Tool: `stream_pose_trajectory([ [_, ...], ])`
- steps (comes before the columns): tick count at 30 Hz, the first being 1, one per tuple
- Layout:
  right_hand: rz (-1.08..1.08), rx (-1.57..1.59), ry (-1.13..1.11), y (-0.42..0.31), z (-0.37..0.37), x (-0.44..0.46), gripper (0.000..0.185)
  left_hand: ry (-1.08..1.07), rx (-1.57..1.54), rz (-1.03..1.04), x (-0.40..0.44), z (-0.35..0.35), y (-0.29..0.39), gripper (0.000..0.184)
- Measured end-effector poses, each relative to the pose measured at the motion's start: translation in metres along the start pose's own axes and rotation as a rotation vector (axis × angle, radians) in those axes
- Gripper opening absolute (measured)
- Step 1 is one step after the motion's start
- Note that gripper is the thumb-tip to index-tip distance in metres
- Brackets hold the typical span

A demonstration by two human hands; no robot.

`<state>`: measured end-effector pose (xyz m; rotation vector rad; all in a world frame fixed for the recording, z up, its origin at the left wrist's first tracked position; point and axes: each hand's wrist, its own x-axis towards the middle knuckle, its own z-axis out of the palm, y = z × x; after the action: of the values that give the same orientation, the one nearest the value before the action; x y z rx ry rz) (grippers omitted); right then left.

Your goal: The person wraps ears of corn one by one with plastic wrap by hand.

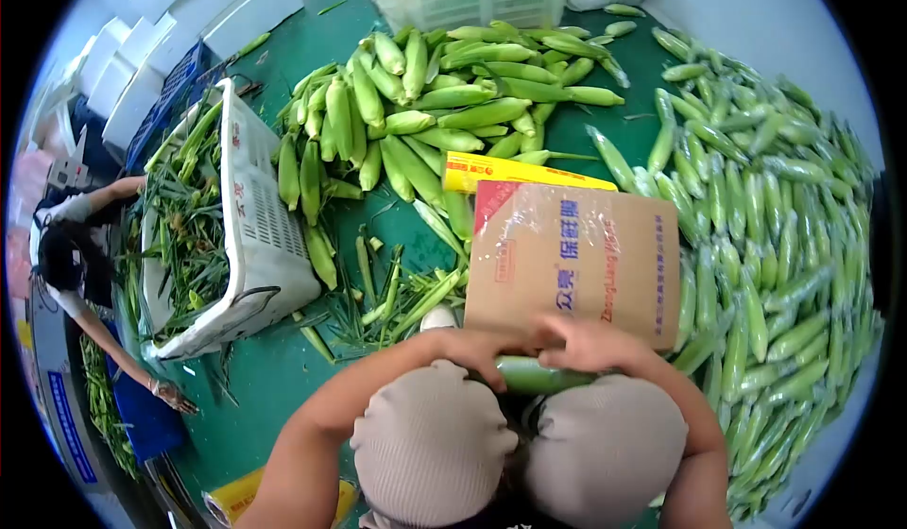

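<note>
While the left hand (477,351) curls at one end of the cob (539,376), the right hand (590,342) hovers with bent fingers over its other part; whether either of the hands pinches it cannot be told. The cob lies crosswise between the carton (573,264) and the knees (430,444). Beyond the carton is a yellow box (524,172); unwrapped corn (463,94) lies farther out, wrapped corn (765,274) to the right.

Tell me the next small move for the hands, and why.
Probably steady the ear with the left hand and smooth any film round it with the right hand: both hands are at it, and the ears piled at right are film-wrapped.
</note>
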<state>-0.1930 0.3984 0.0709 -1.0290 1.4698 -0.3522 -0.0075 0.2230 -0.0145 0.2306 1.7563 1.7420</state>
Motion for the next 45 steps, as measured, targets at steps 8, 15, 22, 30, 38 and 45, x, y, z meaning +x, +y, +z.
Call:
stream_pose_trajectory([
  [8,-0.291,0.209,0.239,-0.016,0.073,-0.084,0.061,0.713,-0.169,0.067,-0.054,-0.022,0.038,0.035],
  [15,-0.437,0.529,0.484,-0.039,0.026,-0.037,0.06,1.131,-0.67,0.761,-0.023,-0.046,0.135,0.022],
  [22,-0.875,1.827,0.39,0.003,0.022,0.01,0.054,0.956,0.339,0.876,0.027,-0.028,0.153,0.023],
  [30,-1.054,2.069,0.557,0.003,0.027,-0.062,0.024,0.388,1.169,0.696,0.107,0.015,0.189,0.055],
  [38,-0.792,1.494,1.472,0.264,0.04,-0.304,0.023,0.318,0.563,0.228,0.052,-0.035,0.089,0.034],
  [45,-0.522,0.68,1.786,0.481,-0.128,-0.52,0.034,0.621,0.48,-0.04,-0.014,-0.009,0.051,0.04],
])
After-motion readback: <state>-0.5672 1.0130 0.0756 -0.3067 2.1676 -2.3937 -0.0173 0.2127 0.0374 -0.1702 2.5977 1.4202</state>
